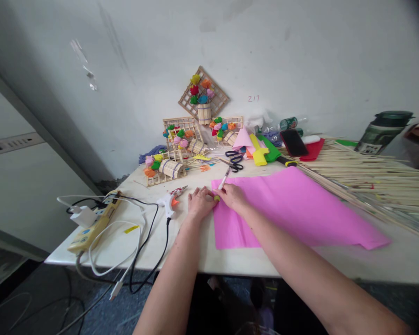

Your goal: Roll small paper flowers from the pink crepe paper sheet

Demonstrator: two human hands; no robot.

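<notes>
A large pink paper sheet point(293, 209) lies flat on the white table point(181, 253). My right hand point(232, 195) rests on its left edge and grips a white pen point(224, 179) that points up and away. My left hand point(199, 202) sits just left of the sheet, fingers curled on the table and touching a small yellow piece point(216, 198) between the two hands. A white glue gun point(170, 199) lies just left of my left hand.
Scissors point(234, 160), folded coloured papers point(256, 149) and a phone point(293, 142) lie behind the sheet. Bamboo sticks point(373, 179) fill the right side. Stick frames with paper flowers point(181, 139) stand at the back. A power strip point(92, 223) with cables sits at the left edge.
</notes>
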